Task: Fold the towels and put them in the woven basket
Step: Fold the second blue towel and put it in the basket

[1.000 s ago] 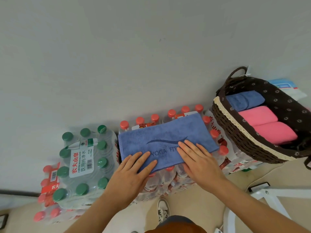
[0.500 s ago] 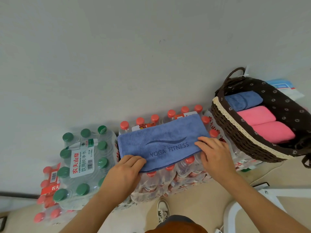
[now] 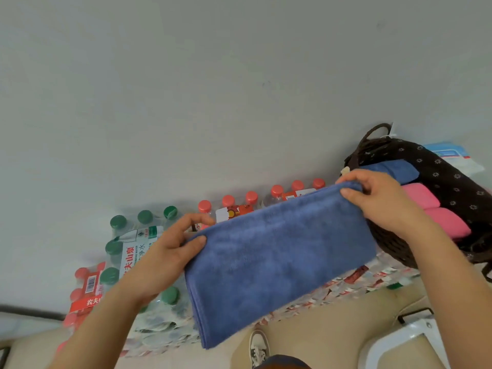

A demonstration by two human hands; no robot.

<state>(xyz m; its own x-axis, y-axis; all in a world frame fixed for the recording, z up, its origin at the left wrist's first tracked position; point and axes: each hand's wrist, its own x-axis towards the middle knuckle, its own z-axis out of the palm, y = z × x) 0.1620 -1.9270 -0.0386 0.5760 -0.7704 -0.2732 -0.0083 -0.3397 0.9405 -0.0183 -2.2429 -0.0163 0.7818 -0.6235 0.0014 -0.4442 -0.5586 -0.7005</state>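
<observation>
A folded blue towel (image 3: 277, 259) hangs in the air above the water-bottle packs, held by its top edge. My left hand (image 3: 165, 257) pinches the towel's upper left corner. My right hand (image 3: 378, 201) grips its upper right corner, just in front of the basket. The dark woven basket (image 3: 399, 249) with a flowered lining stands at the right. Inside it lie a folded blue towel (image 3: 396, 169) and two pink rolled towels (image 3: 436, 214). The towel covers most of the red-capped pack below it.
A pack of red-capped bottles (image 3: 250, 203) stands against the grey wall, with a green-capped pack (image 3: 133, 251) to its left and another red pack (image 3: 85, 291) lower left. A white frame (image 3: 407, 339) sits at the lower right. My shoe (image 3: 258, 347) shows on the beige floor.
Both hands took the towel's near edge, and lifted it off the bottle pack; it now hangs raised with its printed side out of sight.
</observation>
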